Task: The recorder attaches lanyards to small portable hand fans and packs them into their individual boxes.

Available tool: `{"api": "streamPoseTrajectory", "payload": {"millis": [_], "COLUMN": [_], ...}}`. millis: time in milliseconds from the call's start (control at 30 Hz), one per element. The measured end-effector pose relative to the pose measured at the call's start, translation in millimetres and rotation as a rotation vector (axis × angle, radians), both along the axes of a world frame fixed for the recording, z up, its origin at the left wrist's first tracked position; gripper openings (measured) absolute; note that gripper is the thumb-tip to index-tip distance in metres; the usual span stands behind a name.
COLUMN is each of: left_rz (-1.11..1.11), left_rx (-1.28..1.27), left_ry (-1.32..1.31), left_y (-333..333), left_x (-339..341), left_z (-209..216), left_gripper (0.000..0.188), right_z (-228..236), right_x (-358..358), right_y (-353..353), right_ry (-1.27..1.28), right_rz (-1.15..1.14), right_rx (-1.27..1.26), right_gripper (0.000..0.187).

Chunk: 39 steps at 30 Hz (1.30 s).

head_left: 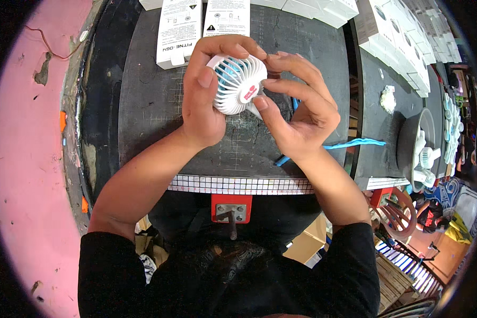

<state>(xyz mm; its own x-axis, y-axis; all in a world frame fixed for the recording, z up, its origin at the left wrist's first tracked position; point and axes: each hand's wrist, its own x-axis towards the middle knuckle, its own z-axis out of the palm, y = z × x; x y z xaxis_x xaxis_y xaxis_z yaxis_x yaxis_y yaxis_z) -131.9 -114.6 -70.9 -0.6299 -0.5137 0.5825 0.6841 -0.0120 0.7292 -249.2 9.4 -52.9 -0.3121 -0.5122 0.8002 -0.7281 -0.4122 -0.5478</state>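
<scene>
A small white handheld fan [232, 100] with blue blades behind its round grille is held up over the dark work table [159, 127]. The middle of the grille carries a round white cap with a red print. My left hand [199, 108] is closed around the left and far rim of the fan head, thumb bent over the edge. At the fan's right side my right hand [305, 119] is closed in a pinch, with fingertips and thumb against the grille near the cap. Most of the fan's handle is hidden behind my right hand.
Two white printed boxes [179, 40] lie beyond my hands, and more white boxes [392, 42] are stacked at the far right. A blue strip [355, 143] lies by my right wrist. At right, a grey bowl [406, 146] contains white fan parts. A checkered ruler strip [238, 185] follows the near edge.
</scene>
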Motion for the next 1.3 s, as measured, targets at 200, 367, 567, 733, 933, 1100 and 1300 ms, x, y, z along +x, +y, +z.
{"api": "streamPoseTrajectory", "payload": {"millis": [200,367,567,733,933,1100,1300], "left_rz": [0.077,0.095,0.124,0.166,0.157,0.094,0.121], "left_rx": [-0.063,-0.076,-0.176,-0.215,-0.191,-0.213,-0.225], "left_ry": [0.043,0.042,0.036,0.030,0.049,-0.024,-0.025], "left_y": [2.6,5.1,1.7,0.5,4.6,2.5,2.3], "left_x": [-0.6,-0.9,-0.4,-1.6,-4.3,2.4,1.0], "left_z": [1.3,1.9,3.1,-0.2,2.3,2.0,2.6], "left_gripper": [0.053,0.053,0.053,0.053,0.053,0.050,0.051], "right_z": [4.6,4.8,0.9,1.2,0.5,-0.4,2.2], "right_x": [5.6,8.9,13.1,13.9,15.2,15.7,18.3], "right_y": [0.9,1.0,2.2,2.9,-1.0,-1.0,2.6], "right_ry": [-0.106,-0.245,-0.425,-0.388,-0.168,-0.064,-0.047], "right_rz": [0.012,0.048,0.125,0.136,0.032,0.008,-0.006], "right_rx": [0.053,0.109,0.108,0.096,-0.004,-0.046,0.020], "right_gripper": [0.024,0.021,0.014,0.013,0.016,0.019,0.019]}}
